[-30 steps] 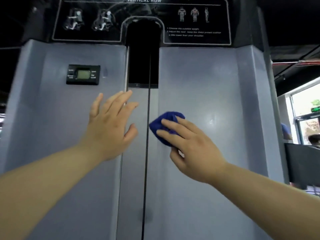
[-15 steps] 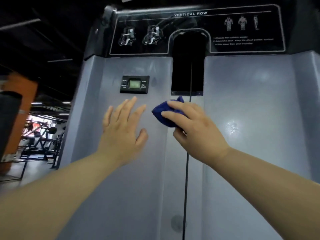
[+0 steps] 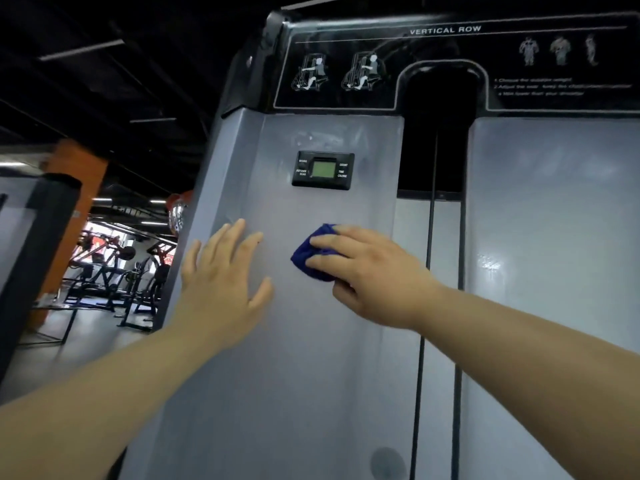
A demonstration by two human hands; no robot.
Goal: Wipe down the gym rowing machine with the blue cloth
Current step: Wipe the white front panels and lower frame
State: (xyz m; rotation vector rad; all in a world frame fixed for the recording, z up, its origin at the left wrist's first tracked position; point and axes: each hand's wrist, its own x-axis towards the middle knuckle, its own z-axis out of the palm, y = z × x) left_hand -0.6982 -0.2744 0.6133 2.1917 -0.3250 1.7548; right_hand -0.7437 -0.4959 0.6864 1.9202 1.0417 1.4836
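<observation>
Blue cloth [image 3: 310,259], bunched into a wad, sits against the grey front panel of the rowing machine [image 3: 311,375], below the small black counter display [image 3: 322,170] and slightly to its right. The right hand [image 3: 374,275] grips it: the fingers curl over the cloth's right and upper part and the thumb tucks under it, so only the left edge of the wad shows. Left of the cloth and apart from it, the left hand [image 3: 221,289] is open with fingers spread at the panel's left edge. A black cable [image 3: 431,237] runs vertically just right of the right hand. A "VERTICAL ROW" placard [image 3: 381,64] tops the machine.
</observation>
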